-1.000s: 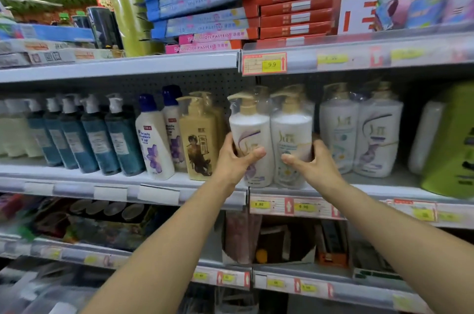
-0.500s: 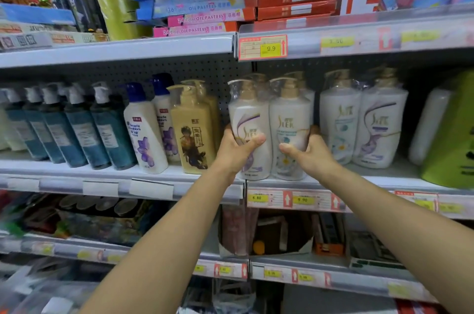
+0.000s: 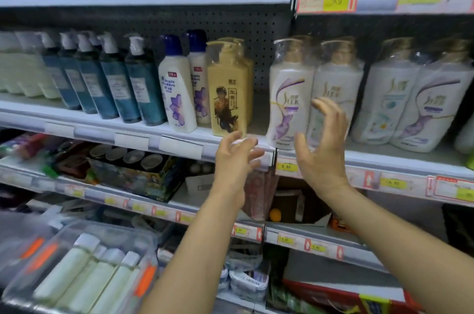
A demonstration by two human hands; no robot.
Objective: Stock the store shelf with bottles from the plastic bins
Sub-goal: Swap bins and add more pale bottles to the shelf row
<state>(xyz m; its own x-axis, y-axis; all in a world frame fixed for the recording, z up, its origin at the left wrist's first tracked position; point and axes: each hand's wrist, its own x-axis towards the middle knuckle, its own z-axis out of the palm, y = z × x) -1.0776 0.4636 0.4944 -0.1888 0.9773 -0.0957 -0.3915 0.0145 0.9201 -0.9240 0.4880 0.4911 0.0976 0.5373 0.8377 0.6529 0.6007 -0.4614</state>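
Shelf (image 3: 97, 129), middle tier, is packed with pump bottles. Blue ones stand at the left, then white, then a yellow bottle (image 3: 227, 93).

Clear bin (image 3: 123, 234) sits low left, below the shelf, with pale bottles (image 3: 84, 270) lying in it, white caps up.

Twin pack (image 3: 287, 98) — two white pump bottles under clear film — stands upright at the shelf front, right of the yellow bottle with a gap between. A similar pair is just beside it on the right.

Right hand (image 3: 323, 154) is in front of the pack's lower half, fingers spread and loosely curved, holding nothing. Cannot tell if the fingertips touch the film.

Left hand (image 3: 236, 162) is lower, at the shelf edge just under the yellow bottle, fingers spread and empty.

Handling, my guess: the pack looks full, so heavy for its size, with stiff bodies and slick film. Take it low on both outer sides with two hands, not by the film-covered pumps, which would likely slip or tear. The bin bottles look slim and light — one hand round the body should do.
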